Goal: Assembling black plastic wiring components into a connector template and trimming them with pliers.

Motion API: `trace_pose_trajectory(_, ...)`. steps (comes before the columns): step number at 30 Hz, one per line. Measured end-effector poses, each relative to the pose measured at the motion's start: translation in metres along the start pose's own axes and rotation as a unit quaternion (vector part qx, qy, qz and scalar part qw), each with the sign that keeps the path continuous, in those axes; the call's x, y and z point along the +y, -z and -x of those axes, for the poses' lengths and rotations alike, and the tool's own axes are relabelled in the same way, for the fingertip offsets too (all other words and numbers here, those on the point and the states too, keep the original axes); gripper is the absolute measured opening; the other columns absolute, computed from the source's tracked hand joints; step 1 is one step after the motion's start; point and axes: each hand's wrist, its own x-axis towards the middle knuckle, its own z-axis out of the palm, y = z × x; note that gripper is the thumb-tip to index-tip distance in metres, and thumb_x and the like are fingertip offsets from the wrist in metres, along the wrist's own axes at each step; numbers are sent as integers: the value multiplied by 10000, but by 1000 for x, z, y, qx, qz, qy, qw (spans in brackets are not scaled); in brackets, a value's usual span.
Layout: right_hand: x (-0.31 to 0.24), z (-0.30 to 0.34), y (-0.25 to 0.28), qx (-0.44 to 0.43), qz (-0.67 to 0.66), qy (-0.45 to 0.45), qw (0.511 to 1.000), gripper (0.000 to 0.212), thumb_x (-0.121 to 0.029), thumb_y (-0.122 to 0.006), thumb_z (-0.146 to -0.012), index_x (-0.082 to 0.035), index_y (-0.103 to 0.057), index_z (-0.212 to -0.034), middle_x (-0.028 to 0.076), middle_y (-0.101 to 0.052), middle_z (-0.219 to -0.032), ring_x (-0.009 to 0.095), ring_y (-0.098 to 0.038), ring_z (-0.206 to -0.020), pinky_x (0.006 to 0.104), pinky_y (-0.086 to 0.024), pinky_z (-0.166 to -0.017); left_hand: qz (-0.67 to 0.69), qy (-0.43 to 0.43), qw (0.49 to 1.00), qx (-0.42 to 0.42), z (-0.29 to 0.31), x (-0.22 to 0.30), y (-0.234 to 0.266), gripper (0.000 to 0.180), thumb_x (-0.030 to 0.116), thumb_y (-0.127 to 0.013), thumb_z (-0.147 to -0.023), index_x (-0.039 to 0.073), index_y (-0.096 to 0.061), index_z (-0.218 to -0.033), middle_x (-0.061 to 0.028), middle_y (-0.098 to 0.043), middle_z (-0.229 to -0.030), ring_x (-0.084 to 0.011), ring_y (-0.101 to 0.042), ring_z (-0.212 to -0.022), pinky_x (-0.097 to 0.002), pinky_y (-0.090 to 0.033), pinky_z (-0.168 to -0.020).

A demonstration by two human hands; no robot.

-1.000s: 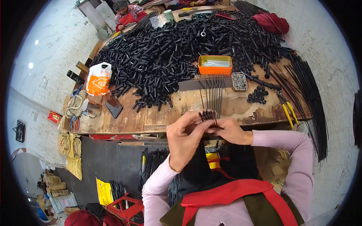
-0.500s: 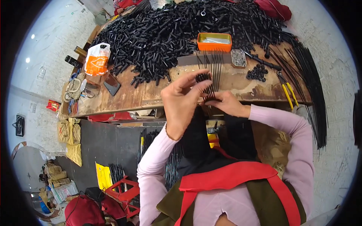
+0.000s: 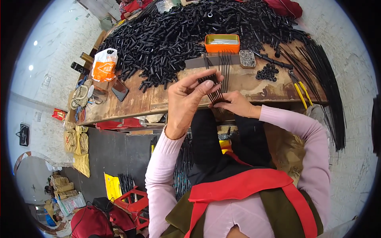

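My left hand pinches a row of thin black rods between thumb and fingers, just over the table's near edge. The rods lie side by side and slant down to the right. Lower on the same rods, my right hand is closed, its thumb along the row. Behind my hands, more thin black rods rest on the table, pointing away from me, with their far ends by a grey flat bar. Part of the held row is hidden by my left fingers.
A heap of short black tubes covers the far table. Nearby are an orange tin, a small tray of metal bits, black rings, yellow-handled pliers, long black rods, a phone and another person.
The held rods have tilted further, their upper ends leaning left. My left hand has shifted slightly left, and my right hand has moved a little with it. The view has shifted slightly.
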Motion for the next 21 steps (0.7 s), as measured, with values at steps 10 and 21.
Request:
trace_pose_trajectory(10, -11, -23, 65, -22, 477, 94, 874, 478, -387, -586, -940, -271, -510, -1397, 103, -621, -800, 209, -644, -769, 390, -473, -659, -117, 26, 993, 4, 15, -2, 1, 267, -95, -630, -868, -62, -665, -1131, -175, -702, -1057, -217, -681, -990, -319, -562, -902)
trace_pose_trajectory(21, 30, -146, 143, 120, 573, 209, 783, 125, -124, -604, -802, -6, -628, -764, 168, -630, -655, 366, -667, -659, 453, -535, -597, -25, 82, 993, -81, 13, 0, 2, 355, -120, -610, -879, -56, -615, -1228, -192, -640, -1228, -244, -624, -1137, -346, -499, -1009)
